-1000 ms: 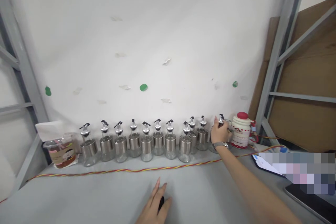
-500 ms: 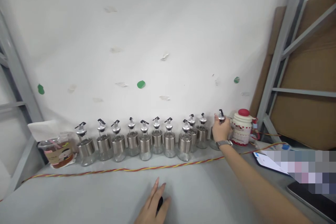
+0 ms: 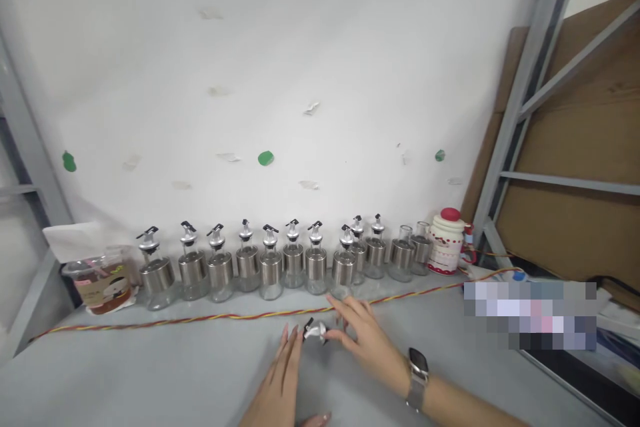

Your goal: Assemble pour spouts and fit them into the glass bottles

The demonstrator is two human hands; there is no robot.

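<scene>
My right hand [image 3: 367, 337], with a watch on its wrist, pinches a silver and black pour spout [image 3: 316, 331] just above the grey tabletop. The spout lies sideways, its black lever end close to the fingertips of my left hand [image 3: 280, 373]. That left hand rests on the table with its fingers stretched out together and the thumb apart. Behind the hands stands a row of glass oil bottles with steel sleeves, such as this capped bottle [image 3: 316, 263]. At the row's right end, one open-necked bottle [image 3: 403, 255] stands beside another open-necked bottle [image 3: 421, 250].
A red and yellow twisted cord [image 3: 225, 317] runs across the table before the bottles. A cream jar with a red lid [image 3: 447, 243] stands right of the row, a plastic drink cup [image 3: 103, 287] left of it. Metal shelf posts [image 3: 515, 120] frame the white back wall.
My right hand has come from the right-end bottle to the middle front, bringing the pour spout. That bottle's neck is now bare. My left hand's fingers have straightened; the view has shifted slightly.
</scene>
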